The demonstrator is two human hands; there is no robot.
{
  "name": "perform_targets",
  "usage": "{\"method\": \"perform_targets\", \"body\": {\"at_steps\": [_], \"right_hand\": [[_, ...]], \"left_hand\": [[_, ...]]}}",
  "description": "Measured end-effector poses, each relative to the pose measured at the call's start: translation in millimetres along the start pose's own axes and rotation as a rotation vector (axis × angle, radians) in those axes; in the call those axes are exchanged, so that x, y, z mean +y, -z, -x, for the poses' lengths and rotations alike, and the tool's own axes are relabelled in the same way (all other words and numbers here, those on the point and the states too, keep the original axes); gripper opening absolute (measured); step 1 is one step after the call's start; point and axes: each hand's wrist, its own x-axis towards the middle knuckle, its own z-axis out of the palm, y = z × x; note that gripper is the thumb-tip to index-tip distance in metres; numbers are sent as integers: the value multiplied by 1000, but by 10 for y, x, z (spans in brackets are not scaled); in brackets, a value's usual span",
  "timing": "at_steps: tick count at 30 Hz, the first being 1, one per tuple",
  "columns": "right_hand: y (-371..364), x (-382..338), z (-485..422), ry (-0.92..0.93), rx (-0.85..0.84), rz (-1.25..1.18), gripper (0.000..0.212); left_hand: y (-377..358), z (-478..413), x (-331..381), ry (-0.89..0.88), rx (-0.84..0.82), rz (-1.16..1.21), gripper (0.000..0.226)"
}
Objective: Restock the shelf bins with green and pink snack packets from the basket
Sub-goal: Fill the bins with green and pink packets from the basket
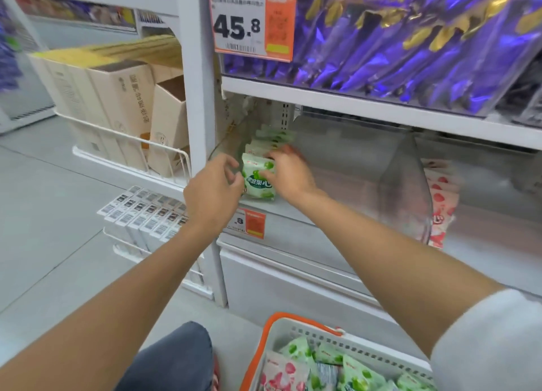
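Shelving step, I judge: right hand (289, 175) pinches the front green plastic snack packet (259, 186) upright in the clear shelf bin (352, 170); left hand (212, 194), at its nine o'clock, hangs loosely curled, empty; next, fetch more from orange-rimmed white basket (293, 329) at six o'clock

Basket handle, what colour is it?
The basket handle is orange, clearest in the head view.

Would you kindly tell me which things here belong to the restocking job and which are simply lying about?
Belongs to the job: green packets in the bin, right hand gripping the front one, left hand, pink packets, basket.

Lying about: purple packets, cardboard boxes, price tag.
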Motion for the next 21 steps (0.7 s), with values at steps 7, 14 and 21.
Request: {"method": "perform_targets", "body": {"at_steps": [7,14,21], "right_hand": [[-58,28,-11,-235,95,-182,45],[-201,-92,-83,-477,68,-313,79],[-336,13,-62,-526,-257,-412,44]], "left_hand": [[-7,24,25,1,4,-33,7],[-22,15,-6,-13,11,-61,8],[-34,3,-15,-23,13,-83,10]]}}
